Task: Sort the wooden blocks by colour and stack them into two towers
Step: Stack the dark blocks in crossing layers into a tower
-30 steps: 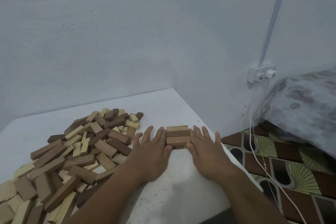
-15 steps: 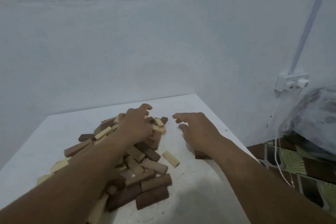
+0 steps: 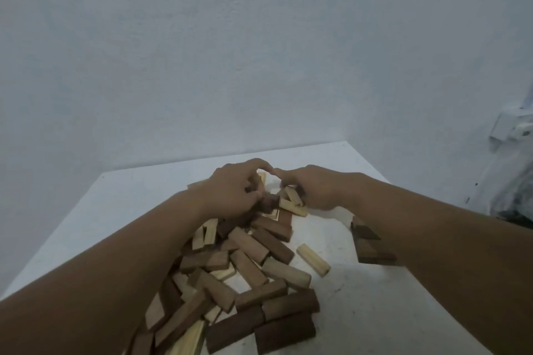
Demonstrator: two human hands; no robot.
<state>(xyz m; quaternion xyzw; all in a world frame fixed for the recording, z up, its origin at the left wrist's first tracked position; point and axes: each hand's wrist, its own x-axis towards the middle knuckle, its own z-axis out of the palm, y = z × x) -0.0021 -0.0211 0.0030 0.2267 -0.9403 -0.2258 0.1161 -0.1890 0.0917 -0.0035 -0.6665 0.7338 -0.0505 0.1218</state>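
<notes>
A heap of blocks (image 3: 239,271) is spread on the white table (image 3: 360,305). A dark block (image 3: 266,204) is gripped by the left hand (image 3: 233,190); the right hand (image 3: 311,187) is curled over pale blocks (image 3: 292,202), its hold unclear. A small stack (image 3: 370,245) is partly hidden behind the right forearm.

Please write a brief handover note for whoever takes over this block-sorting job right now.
Left hand: fingers curled into the far end of the block pile, apparently gripping a dark block; exact hold is unclear.
Right hand: fingers curled down onto light blocks at the pile's far end; whether it holds one is unclear.
One light block lies apart, right of the pile.
Done: a low started stack sits under the right forearm on the white table.
Left: nearly all blocks unsorted; both towers remain.
</notes>
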